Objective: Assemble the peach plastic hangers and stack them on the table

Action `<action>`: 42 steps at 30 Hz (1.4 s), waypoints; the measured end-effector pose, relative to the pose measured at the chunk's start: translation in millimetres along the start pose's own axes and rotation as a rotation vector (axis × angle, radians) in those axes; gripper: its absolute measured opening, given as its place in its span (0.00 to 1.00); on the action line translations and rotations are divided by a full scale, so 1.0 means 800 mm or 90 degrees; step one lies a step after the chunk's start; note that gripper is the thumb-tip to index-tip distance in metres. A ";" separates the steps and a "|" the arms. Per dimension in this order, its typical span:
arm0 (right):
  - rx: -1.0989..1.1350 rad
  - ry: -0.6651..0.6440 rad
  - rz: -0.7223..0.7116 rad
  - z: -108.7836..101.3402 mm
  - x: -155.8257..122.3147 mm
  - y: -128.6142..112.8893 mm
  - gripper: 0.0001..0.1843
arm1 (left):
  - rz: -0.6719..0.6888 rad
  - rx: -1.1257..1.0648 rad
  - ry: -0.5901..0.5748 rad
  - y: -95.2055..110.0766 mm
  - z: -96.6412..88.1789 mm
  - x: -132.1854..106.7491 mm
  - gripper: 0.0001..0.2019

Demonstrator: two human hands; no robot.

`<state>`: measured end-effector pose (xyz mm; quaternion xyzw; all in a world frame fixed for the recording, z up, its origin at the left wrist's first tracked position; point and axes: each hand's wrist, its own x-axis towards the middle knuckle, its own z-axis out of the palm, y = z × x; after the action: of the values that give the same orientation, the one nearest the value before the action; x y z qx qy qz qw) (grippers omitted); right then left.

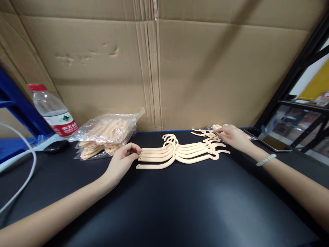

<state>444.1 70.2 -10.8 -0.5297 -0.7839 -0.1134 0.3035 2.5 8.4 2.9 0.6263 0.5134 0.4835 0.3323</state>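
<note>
Several beige, flat folding-hanger parts (156,159) with curved hooks lie in a row on the black tabletop, their arms spread left and right. My left hand (123,159) is at their left ends, thumb and forefinger closed about the end of one arm; the nearest part lies a little apart, towards me. My right hand (232,136) is at the far right, over a small clear bag (221,128) of beige pieces. Its fingers are bent down into the pieces, and what lies between the fingertips is hidden. Small loose curved pieces (204,132) lie left of that hand.
A large clear bag (110,128) of beige parts sits at the back left. Beside it stand a red-capped water bottle (55,111) and a dark mouse-like object (56,146). A phone-like slab (275,143) lies at right. Cardboard (192,68) walls off the back; a white cable (31,171) curves at left.
</note>
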 end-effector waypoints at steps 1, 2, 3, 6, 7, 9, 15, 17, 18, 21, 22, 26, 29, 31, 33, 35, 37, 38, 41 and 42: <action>-0.003 -0.022 -0.025 0.002 0.001 0.002 0.14 | 0.001 0.004 -0.005 0.001 0.001 0.000 0.05; -0.007 -0.040 -0.047 0.004 0.002 0.003 0.15 | 0.002 0.007 -0.009 0.002 0.001 -0.001 0.05; -0.010 -0.054 -0.068 0.005 0.004 0.004 0.16 | 0.002 0.010 -0.011 0.003 0.001 -0.001 0.06; -0.024 -0.083 -0.118 0.006 0.009 0.001 0.17 | 0.004 0.016 -0.015 0.003 0.002 -0.001 0.06; -0.029 -0.091 -0.130 0.006 0.011 0.000 0.18 | 0.005 0.018 -0.015 0.003 0.002 -0.001 0.06; -0.037 -0.109 -0.153 0.007 0.014 -0.005 0.19 | 0.004 0.021 -0.016 0.002 0.002 0.000 0.06; -0.043 -0.149 -0.192 0.008 0.020 -0.020 0.19 | 0.003 0.029 -0.019 0.003 0.002 -0.001 0.07; -0.039 -0.151 -0.195 0.008 0.020 -0.023 0.17 | 0.007 0.029 -0.019 0.004 0.002 -0.002 0.07; -0.036 -0.149 -0.195 0.008 0.020 -0.024 0.16 | 0.010 0.029 -0.018 0.004 0.002 -0.002 0.06; -0.024 -0.127 -0.183 0.007 0.019 -0.028 0.16 | 0.018 0.024 -0.011 0.003 0.001 -0.003 0.06; -0.018 -0.111 -0.175 0.005 0.019 -0.030 0.16 | 0.023 0.019 -0.005 0.003 0.001 -0.003 0.06; 0.028 -0.003 -0.117 -0.005 0.019 -0.040 0.18 | 0.053 -0.017 0.052 0.008 0.001 -0.009 0.06; 0.079 0.101 -0.058 -0.013 0.018 -0.065 0.18 | 0.067 -0.046 0.059 0.025 0.007 -0.029 0.09; 0.153 0.137 -0.012 -0.017 0.015 -0.095 0.16 | 0.041 -0.097 -0.008 0.041 0.017 -0.051 0.09; 0.334 0.118 0.068 -0.021 0.011 -0.135 0.14 | -0.026 -0.161 -0.126 0.055 0.029 -0.075 0.11; 0.577 0.042 0.167 -0.024 0.004 -0.181 0.16 | -0.096 -0.206 -0.213 0.064 0.041 -0.097 0.13; 0.760 -0.053 0.224 -0.027 -0.005 -0.226 0.17 | -0.149 -0.232 -0.256 0.067 0.050 -0.112 0.18; 0.831 -0.111 0.242 -0.027 -0.010 -0.246 0.17 | -0.164 -0.243 -0.259 0.067 0.053 -0.117 0.20; 0.946 -0.236 0.245 -0.024 -0.024 -0.291 0.14 | -0.140 -0.276 -0.209 0.064 0.055 -0.122 0.19; 0.948 -0.250 0.232 -0.021 -0.027 -0.300 0.14 | -0.115 -0.283 -0.181 0.062 0.055 -0.121 0.17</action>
<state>239.7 -53.9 24.5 -0.3175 -0.5936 0.5883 0.4481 59.4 -93.7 9.2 0.5511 0.3970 0.4599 0.5721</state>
